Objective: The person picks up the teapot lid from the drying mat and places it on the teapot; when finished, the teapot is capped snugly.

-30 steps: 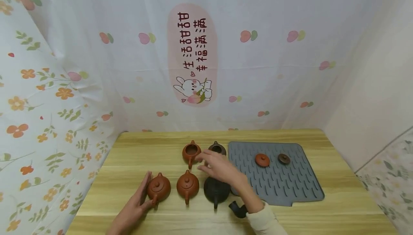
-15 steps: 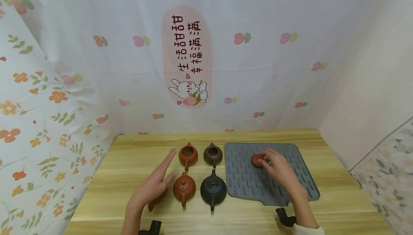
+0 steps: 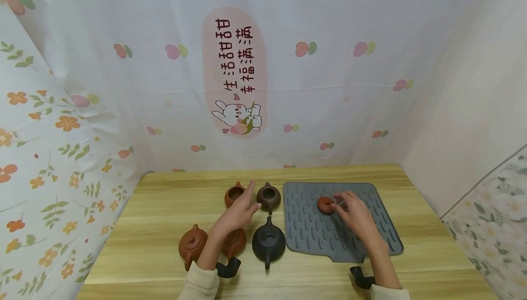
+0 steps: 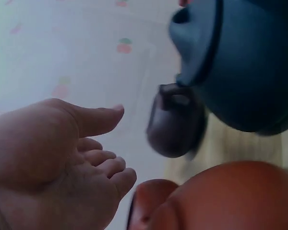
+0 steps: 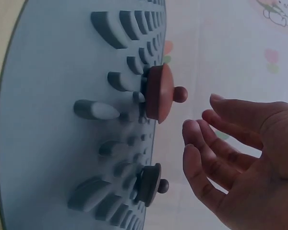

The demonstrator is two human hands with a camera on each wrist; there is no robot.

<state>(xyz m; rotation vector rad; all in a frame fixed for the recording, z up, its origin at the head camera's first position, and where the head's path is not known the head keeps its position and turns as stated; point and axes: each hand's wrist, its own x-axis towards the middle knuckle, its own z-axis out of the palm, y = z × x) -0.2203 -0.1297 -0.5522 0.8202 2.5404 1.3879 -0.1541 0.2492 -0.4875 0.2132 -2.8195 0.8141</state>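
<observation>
My right hand point(image 3: 356, 215) hovers over the grey mat, fingers spread slightly beside a reddish-brown teapot lid point(image 3: 325, 205). In the right wrist view, a gap separates the fingertips from that lid's knob. A dark brown lid point(image 5: 150, 184) also lies on the mat there; my hand hides it in the head view. My left hand point(image 3: 235, 214), fingers straight, reaches above the teapots. It partly covers an uncovered reddish teapot point(image 3: 233, 195) and a lidded one point(image 3: 235, 243). Just right of its fingertips stands an uncovered dark brown teapot point(image 3: 268, 195).
A black teapot point(image 3: 268, 241) stands in front of the brown one. Another reddish lidded teapot point(image 3: 192, 244) is at the front left. The ridged grey mat point(image 3: 302, 240) covers the right part of the wooden table point(image 3: 164, 199). A printed cloth point(image 3: 173, 108) hangs behind.
My left hand left the front-left teapot and moved right, over the other teapots. My right hand went from the back teapots to the reddish lid on the mat.
</observation>
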